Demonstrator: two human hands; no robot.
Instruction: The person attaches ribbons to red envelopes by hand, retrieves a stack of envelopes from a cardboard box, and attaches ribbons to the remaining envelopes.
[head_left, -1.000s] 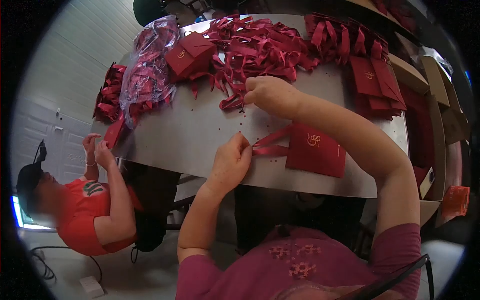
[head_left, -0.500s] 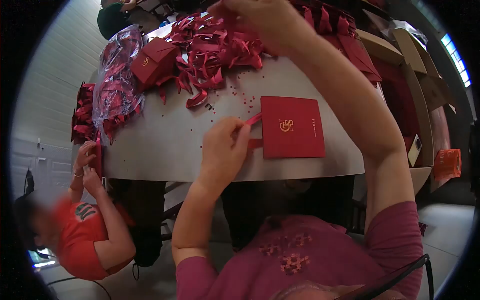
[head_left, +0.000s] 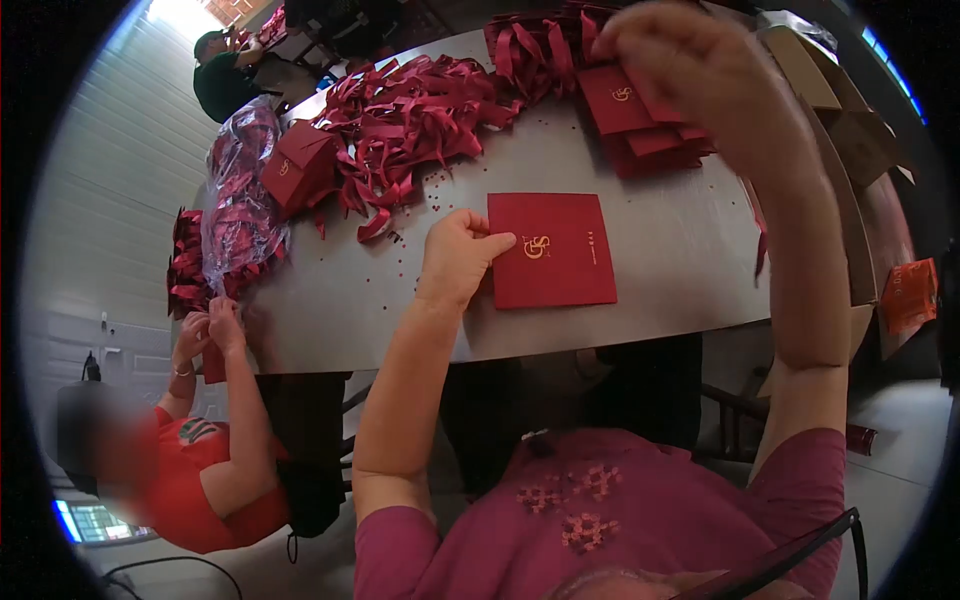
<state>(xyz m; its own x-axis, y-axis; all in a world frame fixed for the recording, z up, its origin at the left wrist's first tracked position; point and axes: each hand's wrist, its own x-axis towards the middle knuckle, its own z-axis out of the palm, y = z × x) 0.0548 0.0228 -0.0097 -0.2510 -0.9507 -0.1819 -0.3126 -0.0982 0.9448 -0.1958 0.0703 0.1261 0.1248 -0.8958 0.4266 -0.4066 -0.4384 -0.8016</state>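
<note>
A flat red paper gift bag [head_left: 555,270] with gold lettering lies on the grey table in front of me. My left hand [head_left: 462,255] grips its left edge, thumb on top and the other fingers curled beside it. High on the right, my right hand [head_left: 690,75] is raised and smeared by motion, so what its fingers do is unclear. Under and beside it lies a stack of red bags [head_left: 635,120]. Several bags with red ribbon handles [head_left: 540,55] stand just left of that hand.
A heap of red ribbons [head_left: 415,115] covers the table's far left, beside a folded red box [head_left: 300,165] and a plastic-wrapped bundle [head_left: 240,190]. A co-worker in an orange shirt [head_left: 225,470] handles a red piece at the left. Cardboard boxes [head_left: 850,130] stand right.
My left hand has gone from the bag's ribbon to its edge. My right hand has shifted right in view, over the stacked bags. The camera view has turned, showing more of the far table.
</note>
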